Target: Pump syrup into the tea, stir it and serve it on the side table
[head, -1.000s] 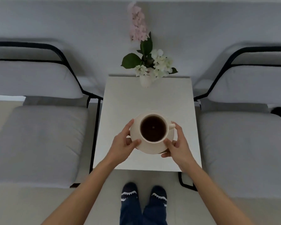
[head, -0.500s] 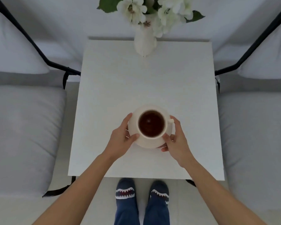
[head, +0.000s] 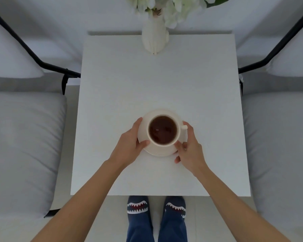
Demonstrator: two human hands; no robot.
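Since earlier: camera has come closer and lower over the side table point(head: 112, 102), so the table fills more of the view and the flowers are cut off at the top; cup and saucer sit a little nearer the table's middle than half a second ago
Cup point(head: 163, 131): cream, filled with dark tea, upright on the saucer, its handle pointing toward the person's right
Saucer point(head: 160, 151): cream, over the near half of the table; whether it rests on the top or is just above it cannot be told
Left hand point(head: 129, 145): curled around the saucer's left rim, thumb on the rim beside the cup, fingers along the far left edge
Right hand point(head: 191, 147): curled around the saucer's right rim, thumb at the near rim, index finger just behind the cup handle, lower fingers tucked under
Vase point(head: 155, 41): white, at the far edge of the table, holding white flowers point(head: 175, 9)
Cushions point(head: 21, 145): grey seats on both sides of the table, with black frames
Feet point(head: 138, 206): in navy shark-mouth socks, just below the table's near edge
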